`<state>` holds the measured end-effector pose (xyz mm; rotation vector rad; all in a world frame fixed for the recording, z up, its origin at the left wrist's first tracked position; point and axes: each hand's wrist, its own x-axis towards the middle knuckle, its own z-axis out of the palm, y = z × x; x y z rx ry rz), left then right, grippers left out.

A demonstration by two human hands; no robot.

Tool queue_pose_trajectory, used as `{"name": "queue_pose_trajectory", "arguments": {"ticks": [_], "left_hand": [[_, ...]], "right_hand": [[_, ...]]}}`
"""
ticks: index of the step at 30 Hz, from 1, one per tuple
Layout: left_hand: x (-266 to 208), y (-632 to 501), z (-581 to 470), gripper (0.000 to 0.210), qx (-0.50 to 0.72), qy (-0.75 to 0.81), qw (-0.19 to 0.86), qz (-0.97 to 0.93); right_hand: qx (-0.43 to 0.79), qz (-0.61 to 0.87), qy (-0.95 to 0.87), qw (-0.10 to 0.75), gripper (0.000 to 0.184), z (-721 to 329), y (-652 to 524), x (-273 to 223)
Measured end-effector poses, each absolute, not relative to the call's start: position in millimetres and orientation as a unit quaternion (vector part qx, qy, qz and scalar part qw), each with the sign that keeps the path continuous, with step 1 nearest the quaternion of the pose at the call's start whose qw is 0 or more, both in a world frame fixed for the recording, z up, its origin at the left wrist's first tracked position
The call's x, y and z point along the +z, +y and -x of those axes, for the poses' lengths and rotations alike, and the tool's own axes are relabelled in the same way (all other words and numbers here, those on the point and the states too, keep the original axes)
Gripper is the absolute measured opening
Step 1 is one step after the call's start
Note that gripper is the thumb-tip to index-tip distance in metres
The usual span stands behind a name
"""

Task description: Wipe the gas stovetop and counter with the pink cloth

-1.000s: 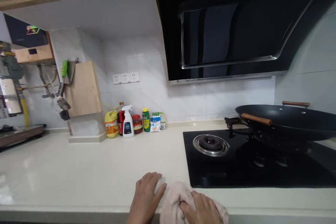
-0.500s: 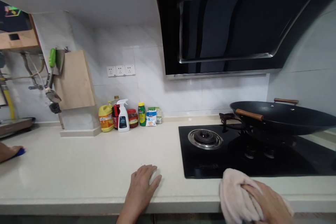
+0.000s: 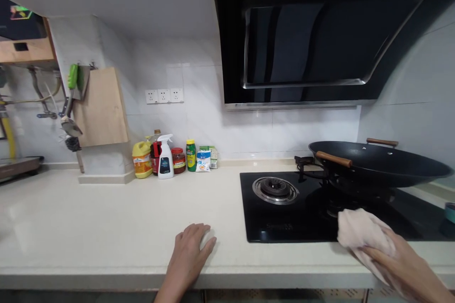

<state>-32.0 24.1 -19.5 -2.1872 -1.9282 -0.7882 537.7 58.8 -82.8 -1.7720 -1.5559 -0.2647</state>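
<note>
My right hand [image 3: 398, 255] is closed around a pale pink cloth [image 3: 362, 229], whose front part lies over the near edge of the black gas stove [image 3: 302, 225]. Part of the cloth droops past the counter's front edge. Flat on the white countertop [image 3: 117, 227], left of the stove, rests my left hand [image 3: 190, 251] with fingers apart and nothing in them. Behind the cloth, a large black wok [image 3: 384, 163] with wooden handles sits on the right burner. The left burner [image 3: 276, 189] is uncovered.
Along the back wall stand a yellow jug [image 3: 142, 160], a white spray bottle [image 3: 165, 157], a red-lidded jar [image 3: 178, 161], a green bottle [image 3: 191, 156] and small packets [image 3: 204, 161]. A cutting board [image 3: 102, 109] hangs at left. Above the stove slants a black range hood [image 3: 287, 42].
My right hand and the cloth have moved right and forward, from the counter edge onto the stove's near edge. My left hand has stayed put. Another hand with a blue cloth has left view at far left.
</note>
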Motion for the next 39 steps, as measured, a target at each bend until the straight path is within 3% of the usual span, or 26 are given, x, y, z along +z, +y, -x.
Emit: {"name": "queue_pose_trajectory", "arguments": {"ticks": [3, 7, 15, 20, 24, 33, 39], "left_hand": [[-21.5, 24.8, 32.5, 0.033, -0.262, -0.639, 0.068, 0.720], [-19.2, 26.5, 34.4, 0.032, -0.239, -0.644, 0.057, 0.725], [-15.7, 29.3, 24.1, 0.036, -0.184, -0.592, 0.018, 0.785], [-29.9, 22.9, -9.6, 0.038, -0.196, -0.436, 0.013, 0.878], [-48.0, 28.2, -31.8, 0.060, -0.176, -0.315, 0.041, 0.932], [-54.1, 45.2, -87.6, 0.073, -0.083, -0.250, 0.136, 0.955], [-43.5, 62.5, -153.2, 0.068, -0.052, -0.182, 0.097, 0.977]], "right_hand": [[-0.089, 0.711, -0.611, 0.336, 0.066, -503.5, 62.4, -67.3], [-0.118, 0.702, -0.654, 0.255, 0.056, -466.8, 64.5, -47.7], [-0.081, 0.720, -0.660, 0.198, 0.055, -470.1, 73.5, -34.4], [-0.055, 0.732, -0.649, 0.198, 0.057, -488.1, 74.1, -39.4], [-0.053, 0.735, -0.638, 0.224, 0.055, -502.9, 73.4, -44.7], [-0.120, 0.764, -0.586, 0.239, 0.048, -530.8, 84.0, -46.7], [-0.117, 0.766, -0.592, 0.222, 0.050, -536.1, 93.7, -40.1]]}}
